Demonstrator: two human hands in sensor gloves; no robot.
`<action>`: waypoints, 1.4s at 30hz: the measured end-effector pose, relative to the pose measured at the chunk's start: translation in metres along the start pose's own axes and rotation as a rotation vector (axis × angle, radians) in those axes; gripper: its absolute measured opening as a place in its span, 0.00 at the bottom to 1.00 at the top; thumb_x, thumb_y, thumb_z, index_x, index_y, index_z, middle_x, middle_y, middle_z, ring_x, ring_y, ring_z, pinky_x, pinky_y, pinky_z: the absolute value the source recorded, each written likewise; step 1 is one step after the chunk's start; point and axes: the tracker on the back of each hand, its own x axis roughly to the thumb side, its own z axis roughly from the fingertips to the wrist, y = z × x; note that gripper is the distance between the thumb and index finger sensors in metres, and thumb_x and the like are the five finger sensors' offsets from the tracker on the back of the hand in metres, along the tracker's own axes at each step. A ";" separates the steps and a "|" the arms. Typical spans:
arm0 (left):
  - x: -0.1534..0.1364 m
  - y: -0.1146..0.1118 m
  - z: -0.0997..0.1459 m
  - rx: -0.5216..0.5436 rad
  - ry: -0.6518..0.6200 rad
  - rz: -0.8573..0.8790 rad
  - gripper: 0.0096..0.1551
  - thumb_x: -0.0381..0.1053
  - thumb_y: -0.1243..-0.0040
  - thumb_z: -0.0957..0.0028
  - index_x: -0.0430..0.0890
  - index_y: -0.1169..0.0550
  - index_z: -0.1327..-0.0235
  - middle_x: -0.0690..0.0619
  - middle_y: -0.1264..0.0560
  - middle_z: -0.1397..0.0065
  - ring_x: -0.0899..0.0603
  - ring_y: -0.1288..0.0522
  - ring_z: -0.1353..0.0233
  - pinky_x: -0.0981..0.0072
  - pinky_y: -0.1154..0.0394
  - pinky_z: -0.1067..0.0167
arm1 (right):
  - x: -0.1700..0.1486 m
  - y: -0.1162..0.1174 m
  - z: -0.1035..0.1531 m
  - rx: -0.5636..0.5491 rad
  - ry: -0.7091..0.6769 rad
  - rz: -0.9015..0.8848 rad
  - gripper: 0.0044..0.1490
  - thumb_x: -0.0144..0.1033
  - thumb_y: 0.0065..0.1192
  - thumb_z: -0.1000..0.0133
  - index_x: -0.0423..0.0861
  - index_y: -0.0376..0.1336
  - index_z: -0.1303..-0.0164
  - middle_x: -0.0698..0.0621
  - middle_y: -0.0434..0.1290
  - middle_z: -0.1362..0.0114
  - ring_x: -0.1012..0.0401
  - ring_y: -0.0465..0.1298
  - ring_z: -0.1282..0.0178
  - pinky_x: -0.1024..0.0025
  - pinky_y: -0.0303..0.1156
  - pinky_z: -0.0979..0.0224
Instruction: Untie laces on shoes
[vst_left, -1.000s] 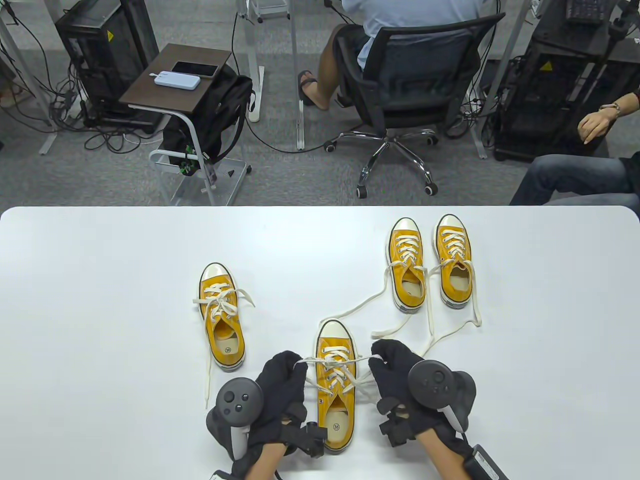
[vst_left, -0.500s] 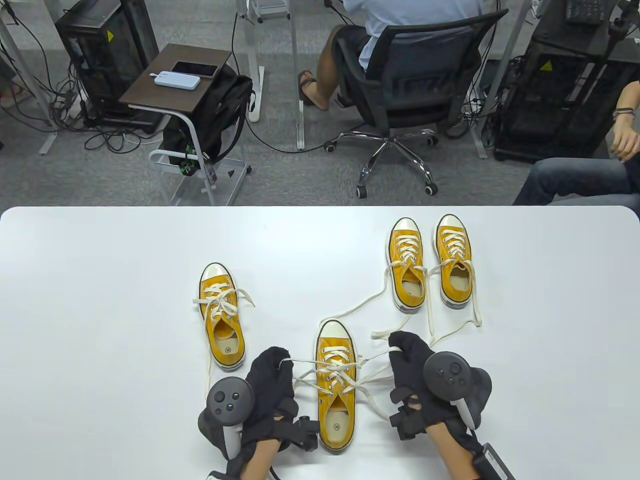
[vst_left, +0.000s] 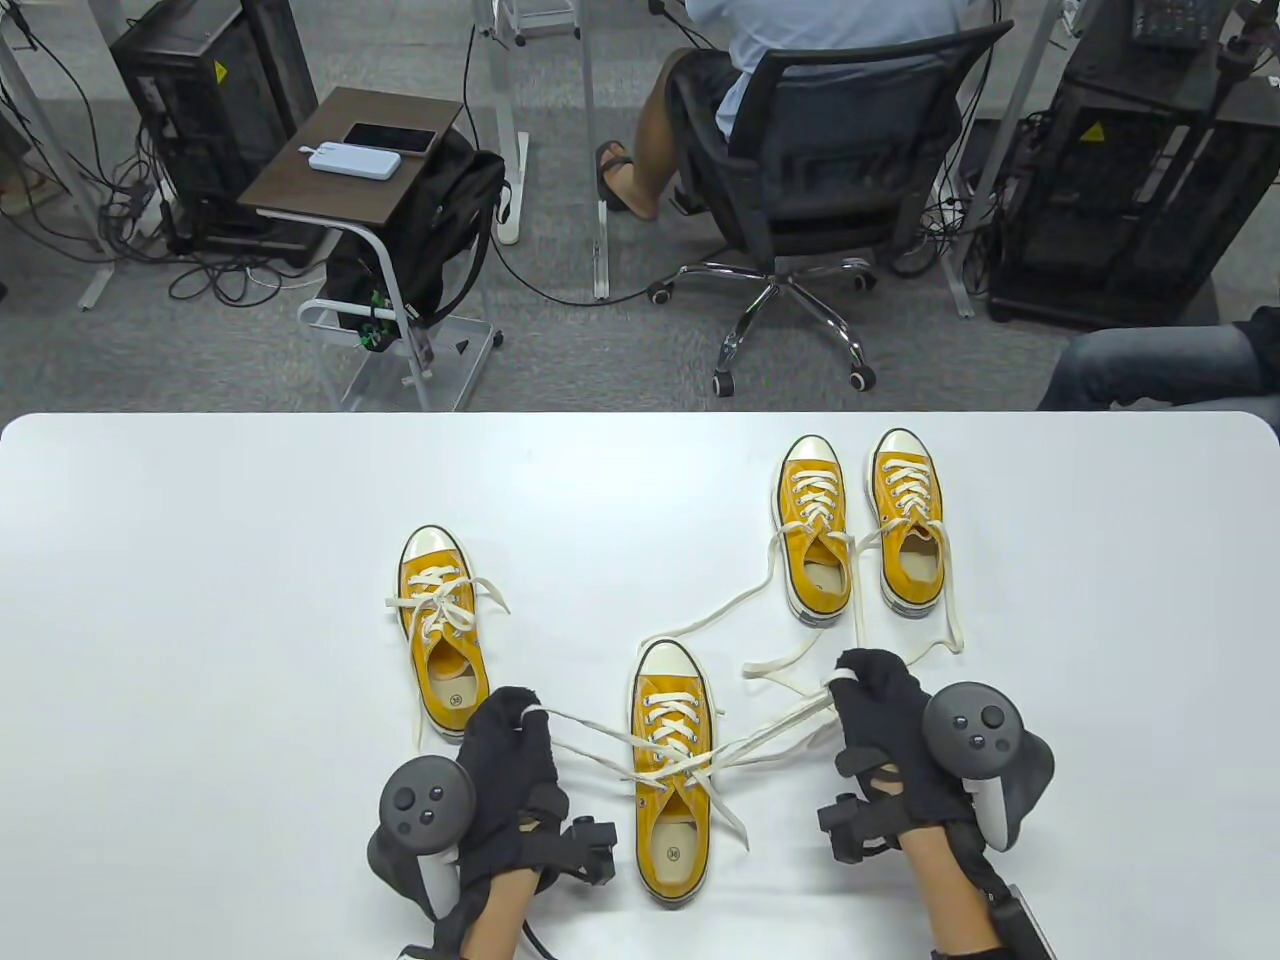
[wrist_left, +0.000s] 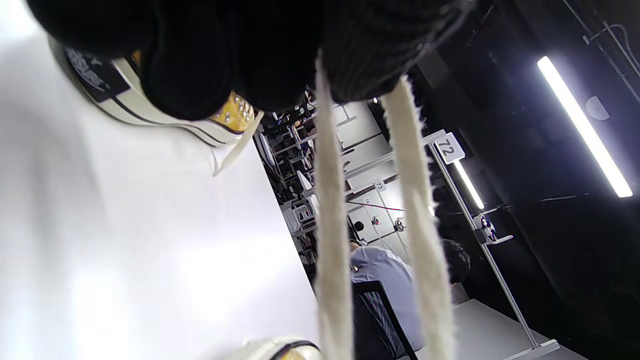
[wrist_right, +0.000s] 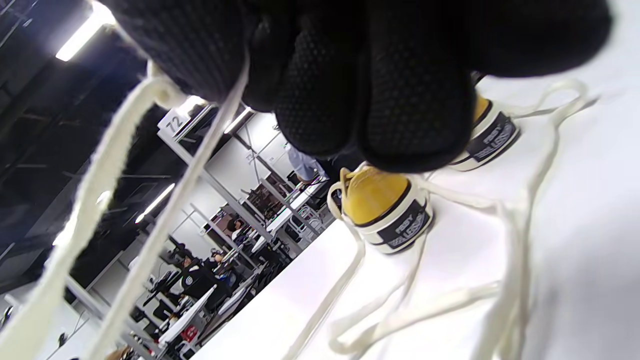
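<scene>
A yellow sneaker (vst_left: 672, 790) with cream laces lies between my hands near the table's front edge. My left hand (vst_left: 515, 722) pinches its left lace loop (vst_left: 580, 732), drawn out taut to the left. My right hand (vst_left: 858, 685) pinches the right lace loop (vst_left: 780, 733), drawn out to the right. In the left wrist view two lace strands (wrist_left: 332, 235) run from my fingers. In the right wrist view two strands (wrist_right: 95, 200) leave my closed fingers. Another yellow sneaker (vst_left: 443, 632) lies left, its bow tied.
Two more yellow sneakers (vst_left: 812, 527) (vst_left: 908, 518) stand at the back right, with loose laces (vst_left: 900, 660) trailing over the white table (vst_left: 200, 560) towards my right hand. Office chairs and people are beyond the far edge.
Both hands have moved apart, the left going left and the right going right and farther away. The lace loops have been drawn out longer and the bow on the near sneaker has shrunk.
</scene>
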 end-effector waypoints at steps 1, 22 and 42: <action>-0.001 0.002 0.000 0.020 0.013 -0.015 0.23 0.55 0.41 0.47 0.51 0.23 0.41 0.44 0.24 0.34 0.35 0.21 0.42 0.46 0.23 0.51 | -0.003 -0.002 -0.001 0.002 0.019 -0.010 0.25 0.44 0.67 0.48 0.46 0.68 0.43 0.41 0.81 0.46 0.46 0.83 0.59 0.49 0.76 0.57; -0.012 0.037 -0.011 0.145 0.061 -0.103 0.22 0.54 0.41 0.47 0.51 0.21 0.41 0.43 0.23 0.35 0.34 0.20 0.44 0.46 0.23 0.54 | -0.034 -0.011 -0.015 0.010 0.148 0.004 0.24 0.40 0.75 0.53 0.45 0.74 0.48 0.44 0.85 0.56 0.49 0.84 0.68 0.52 0.78 0.63; 0.022 0.014 -0.001 -0.124 -0.075 -0.480 0.30 0.46 0.38 0.48 0.56 0.23 0.29 0.42 0.27 0.27 0.32 0.26 0.35 0.44 0.26 0.46 | -0.022 0.023 -0.012 0.185 0.099 0.263 0.31 0.28 0.67 0.48 0.41 0.67 0.32 0.36 0.79 0.38 0.45 0.83 0.56 0.49 0.76 0.55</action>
